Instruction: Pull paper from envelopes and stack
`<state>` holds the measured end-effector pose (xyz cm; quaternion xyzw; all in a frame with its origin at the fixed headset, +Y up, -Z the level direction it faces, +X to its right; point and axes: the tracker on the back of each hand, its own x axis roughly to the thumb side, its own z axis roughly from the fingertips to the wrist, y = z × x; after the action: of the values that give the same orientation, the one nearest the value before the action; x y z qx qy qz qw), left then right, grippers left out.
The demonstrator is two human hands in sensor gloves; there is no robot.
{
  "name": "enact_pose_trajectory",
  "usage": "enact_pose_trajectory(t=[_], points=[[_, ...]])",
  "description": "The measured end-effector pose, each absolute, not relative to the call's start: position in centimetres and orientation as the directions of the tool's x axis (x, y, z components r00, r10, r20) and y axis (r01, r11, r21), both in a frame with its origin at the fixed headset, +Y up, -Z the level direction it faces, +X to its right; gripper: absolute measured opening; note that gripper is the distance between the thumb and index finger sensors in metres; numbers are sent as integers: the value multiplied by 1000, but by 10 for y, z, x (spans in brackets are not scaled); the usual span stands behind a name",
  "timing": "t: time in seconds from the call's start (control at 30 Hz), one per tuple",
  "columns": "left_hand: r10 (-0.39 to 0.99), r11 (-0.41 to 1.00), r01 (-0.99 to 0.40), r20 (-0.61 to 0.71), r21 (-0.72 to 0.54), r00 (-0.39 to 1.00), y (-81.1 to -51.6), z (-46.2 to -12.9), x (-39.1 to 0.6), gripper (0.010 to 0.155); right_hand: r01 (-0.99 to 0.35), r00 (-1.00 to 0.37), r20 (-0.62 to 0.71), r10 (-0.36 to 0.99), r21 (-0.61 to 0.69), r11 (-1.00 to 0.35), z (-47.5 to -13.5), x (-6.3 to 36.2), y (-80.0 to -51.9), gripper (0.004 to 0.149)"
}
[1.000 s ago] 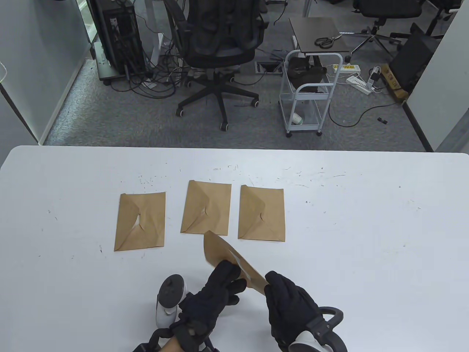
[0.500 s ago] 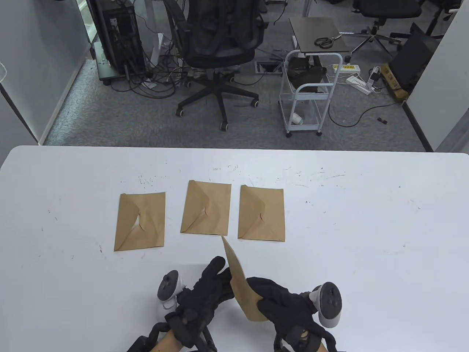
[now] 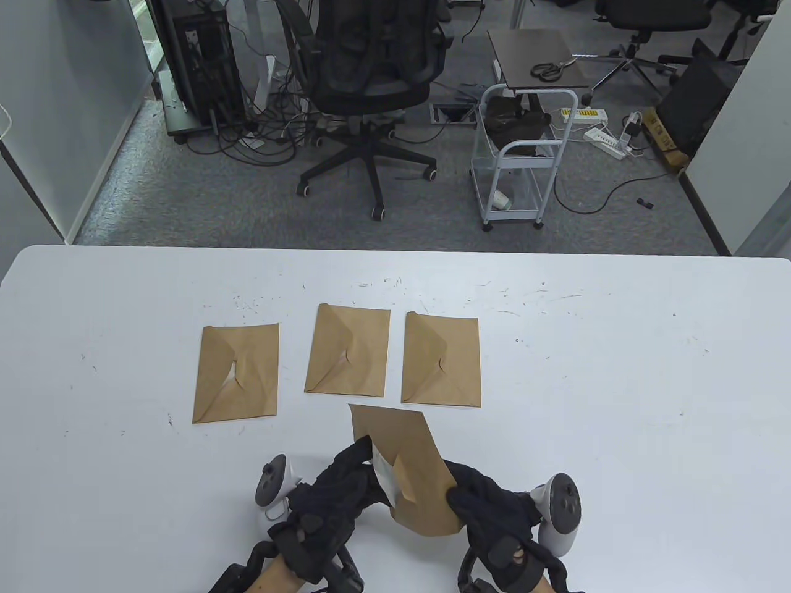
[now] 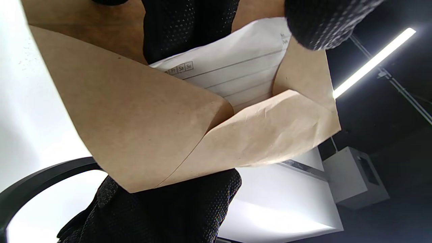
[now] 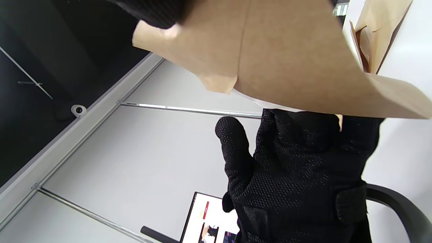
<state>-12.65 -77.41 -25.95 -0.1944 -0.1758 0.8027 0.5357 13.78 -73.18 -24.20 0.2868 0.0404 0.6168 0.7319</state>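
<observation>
A brown envelope [image 3: 408, 457] is held above the table near the front edge, between both hands. My right hand [image 3: 456, 493] grips its lower right edge. My left hand [image 3: 369, 460] has fingers in its open mouth and pinches a white lined sheet [image 3: 384, 474] that sticks out. In the left wrist view the open envelope [image 4: 135, 111] shows the sheet [image 4: 233, 71] between my left fingers [image 4: 189, 30] and thumb. The right wrist view shows the envelope's underside [image 5: 287, 50]. Three more brown envelopes lie flat in a row: left [image 3: 236, 372], middle [image 3: 349, 358], right [image 3: 442, 359].
The white table [image 3: 618, 432] spreads wide to both sides of the row. Beyond its far edge are an office chair [image 3: 371, 68] and a small white cart [image 3: 519, 160] on the floor.
The held envelope has turned from edge-on to flat with its open side up and moved slightly nearer. My left fingers have gone into its mouth, and the white sheet now shows.
</observation>
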Motion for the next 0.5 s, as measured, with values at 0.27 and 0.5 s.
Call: enact_pose_trajectory(t=[0.27, 0.5], points=[[975, -204, -902, 8, -380, -224, -766, -260, -137, 47, -943, -40, 418, 908, 286, -173, -236, 142, -721, 39], [989, 51, -957, 147, -285, 9, -753, -260, -146, 45, -697, -553, 482, 679, 178, -694, -238, 156, -698, 36]])
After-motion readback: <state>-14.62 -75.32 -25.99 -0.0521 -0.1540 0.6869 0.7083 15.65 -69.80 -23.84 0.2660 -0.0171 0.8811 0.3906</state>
